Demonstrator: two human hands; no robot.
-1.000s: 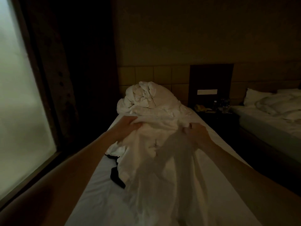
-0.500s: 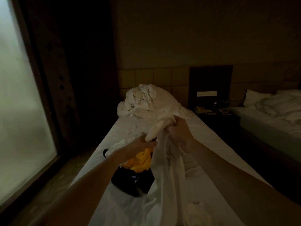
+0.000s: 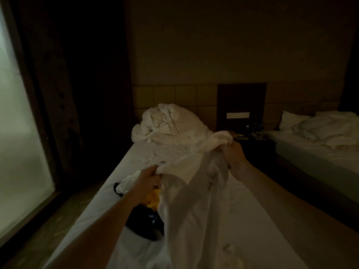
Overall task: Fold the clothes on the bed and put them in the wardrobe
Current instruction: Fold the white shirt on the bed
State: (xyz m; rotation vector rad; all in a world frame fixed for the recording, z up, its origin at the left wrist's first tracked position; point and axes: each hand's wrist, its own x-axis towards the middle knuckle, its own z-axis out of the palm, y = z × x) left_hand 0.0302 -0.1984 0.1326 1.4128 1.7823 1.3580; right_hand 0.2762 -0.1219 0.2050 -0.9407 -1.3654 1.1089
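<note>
Two bare hands reach out ahead of us over a narrow bed covered by a white sheet (image 3: 147, 152), in a very dim room. Our left hand (image 3: 148, 178) curls its fingers around one bunched edge of a thin white garment with a small dark line drawing on it (image 3: 194, 191). Our right hand (image 3: 232, 154) grips another bunched part of the same garment, higher and nearer the right edge of the bed. Between the two hands the cloth hangs stretched and lifted, and its lower part drapes down toward the foot of the bed.

Beneath our left forearm, near the left edge of the bed, we see a small heap of clothes: a crumpled yellow piece (image 3: 153, 200), a black piece (image 3: 142, 223) partly under the white garment, and a white crumpled piece (image 3: 128, 182) just beyond them.

At the head of the bed lies a bundled white duvet (image 3: 165, 124). To the left stands a tall bright window (image 3: 21, 152). To the right we see a dark nightstand (image 3: 250, 141) with small items too dim to tell, and a second bed with rumpled white bedding (image 3: 320, 136).
</note>
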